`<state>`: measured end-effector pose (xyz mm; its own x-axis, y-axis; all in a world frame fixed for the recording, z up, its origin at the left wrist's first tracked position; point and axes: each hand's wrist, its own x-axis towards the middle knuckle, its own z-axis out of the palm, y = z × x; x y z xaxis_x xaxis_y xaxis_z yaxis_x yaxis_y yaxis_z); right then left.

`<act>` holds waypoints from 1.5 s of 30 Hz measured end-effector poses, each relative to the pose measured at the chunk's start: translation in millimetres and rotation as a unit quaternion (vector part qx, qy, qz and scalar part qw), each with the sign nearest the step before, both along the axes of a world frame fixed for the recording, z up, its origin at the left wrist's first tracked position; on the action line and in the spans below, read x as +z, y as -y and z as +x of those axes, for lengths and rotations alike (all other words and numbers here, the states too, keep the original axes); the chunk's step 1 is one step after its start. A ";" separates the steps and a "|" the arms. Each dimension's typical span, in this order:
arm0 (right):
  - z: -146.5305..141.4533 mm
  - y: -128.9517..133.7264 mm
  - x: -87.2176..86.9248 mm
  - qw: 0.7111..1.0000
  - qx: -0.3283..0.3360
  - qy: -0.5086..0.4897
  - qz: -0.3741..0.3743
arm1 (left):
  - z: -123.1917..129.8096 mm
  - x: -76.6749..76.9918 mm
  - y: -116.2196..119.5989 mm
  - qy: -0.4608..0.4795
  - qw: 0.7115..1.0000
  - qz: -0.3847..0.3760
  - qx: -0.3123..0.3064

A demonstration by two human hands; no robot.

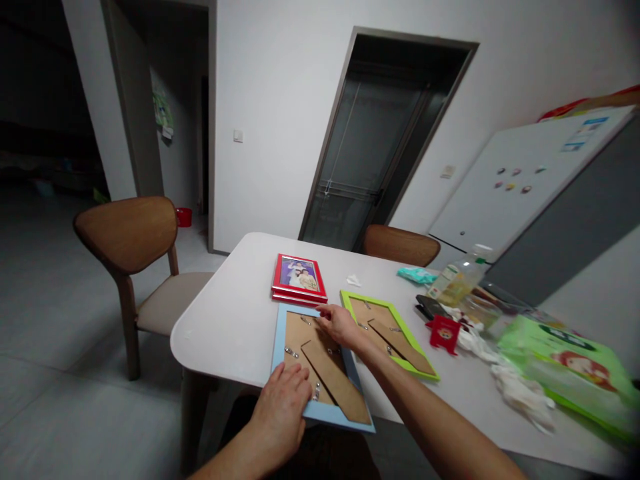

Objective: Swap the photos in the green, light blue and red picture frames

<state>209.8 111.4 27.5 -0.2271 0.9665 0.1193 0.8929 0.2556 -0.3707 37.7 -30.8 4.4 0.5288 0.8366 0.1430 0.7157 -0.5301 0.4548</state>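
A light blue picture frame lies face down at the table's near edge, its brown backing board and stand showing, with small metal clips around it. My left hand rests over its lower left side, fingers close together on the rim and board; its thumb is hidden. At the upper right corner of that frame, my right hand has its fingers bent in against the rim and backing. A green picture frame, also face down, lies to the right. Beyond the blue one, red picture frames are stacked, the top one showing a photo.
On the white table at right are a bottle, a red box-like item, crumpled tissues and a green tissue pack. Wooden chairs stand at left and at the far side.
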 end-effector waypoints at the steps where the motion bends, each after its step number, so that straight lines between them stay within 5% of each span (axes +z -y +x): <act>1: 4.6 4.5 1.4 1.000 -0.011 0.005 0.009 | -0.5 -1.6 0.1 -0.001 1.000 0.003 0.004; 4: 17.8 26.4 1.7 1.000 -0.010 0.020 0.007 | -3.4 -6.0 1.4 0.001 1.000 0.014 0.014; 9: 27.8 60.7 -8.6 0.994 0.086 0.070 0.012 | -7.6 -4.2 3.9 0.019 0.998 0.024 0.051; 24: 27.0 71.9 -1.2 0.994 0.090 0.018 -0.066 | -16.1 4.9 7.0 0.045 0.997 0.016 0.056; 29: 22.1 60.4 -2.7 0.995 0.090 0.025 -0.040 | -13.0 5.2 3.0 -0.007 1.000 0.007 0.015; 35: -6.9 26.5 1.5 1.000 0.006 0.006 0.018 | -4.9 6.4 0.9 -0.035 0.999 -0.008 0.016; 45: -26.6 -10.7 -28.8 0.992 -0.123 0.008 -0.006 | 5.2 -1.4 6.7 0.012 0.999 0.015 0.040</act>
<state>183.2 122.0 -1.3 0.0150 0.9943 0.1056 0.9337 0.0238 -0.3573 42.9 -37.5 3.0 0.4570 0.8710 0.1802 0.7446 -0.4855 0.4582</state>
